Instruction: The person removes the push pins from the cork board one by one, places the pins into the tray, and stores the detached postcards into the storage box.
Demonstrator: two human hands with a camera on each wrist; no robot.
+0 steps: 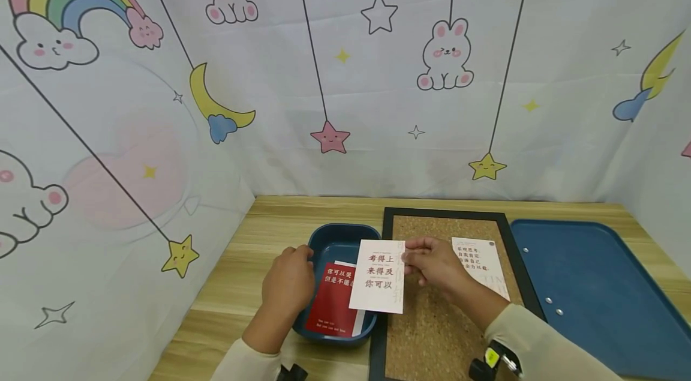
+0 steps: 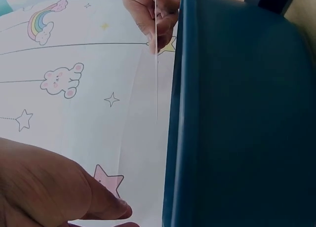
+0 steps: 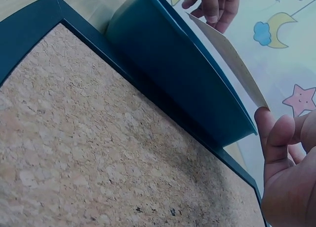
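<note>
My right hand (image 1: 436,264) pinches a white card (image 1: 376,276) with red Chinese characters by its right edge, thumb and fingertips at the border. The card hangs over the right side of a blue basin (image 1: 345,228); from the left wrist it appears edge-on as a thin line. Inside the basin lie a red card (image 1: 329,300) with white writing and a white-edged card partly under it. My left hand (image 1: 288,279) hovers at the basin's left rim, fingers loosely bent with nothing between them. In the left wrist view its thumb (image 2: 106,200) stays apart from the basin wall.
A black-framed cork board (image 1: 418,333) lies right of the basin, with another white printed card (image 1: 480,261) on its upper right, partly behind my right forearm. Farther right is a blue tray (image 1: 599,285) with several small shiny pins (image 1: 549,300). A printed cloth backdrop (image 1: 378,99) surrounds the wooden table (image 1: 243,285).
</note>
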